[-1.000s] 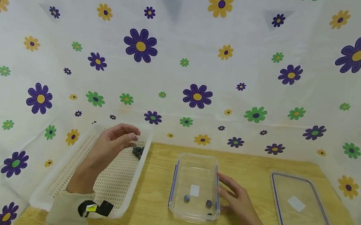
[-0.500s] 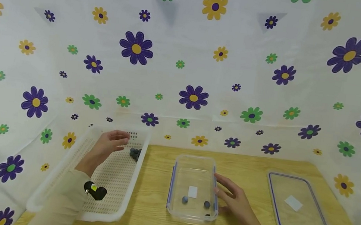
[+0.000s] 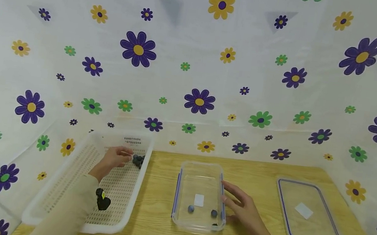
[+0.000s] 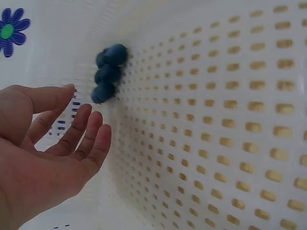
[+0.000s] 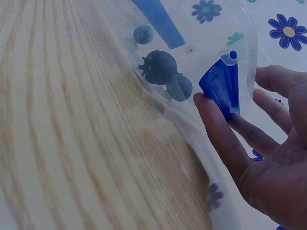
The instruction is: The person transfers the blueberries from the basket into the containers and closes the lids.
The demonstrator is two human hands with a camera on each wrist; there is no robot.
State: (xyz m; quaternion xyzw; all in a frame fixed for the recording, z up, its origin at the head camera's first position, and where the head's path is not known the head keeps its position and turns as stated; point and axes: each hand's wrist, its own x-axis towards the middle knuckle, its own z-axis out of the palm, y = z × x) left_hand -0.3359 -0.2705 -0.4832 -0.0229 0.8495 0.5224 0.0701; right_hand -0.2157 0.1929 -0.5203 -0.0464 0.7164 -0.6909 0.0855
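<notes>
My left hand (image 3: 115, 158) reaches into a white plastic basket (image 3: 140, 190) with loosely bent fingers and nothing between them. Right by its fingertips, a small cluster of blueberries (image 3: 139, 161) lies against the basket's far right side; in the left wrist view the blueberries (image 4: 109, 72) sit just beyond the thumb and fingers. My right hand (image 3: 246, 209) rests along the right side of a see-through food container (image 3: 201, 183). Its fingers touch the wall around a blue latch (image 5: 223, 86) in the right wrist view. A few blueberries (image 3: 191, 208) lie in the container's near end.
A see-through lid (image 3: 310, 216) with a blue seal lies flat on the wooden table (image 3: 156, 207), right of the right hand. A flower-printed white sheet (image 3: 184, 34) closes off the back and sides. The basket's raised rim surrounds the left hand's space.
My left hand has come down lower into the basket, closer to the blueberry cluster. The right hand keeps its place at the container, and the whole view has shifted slightly.
</notes>
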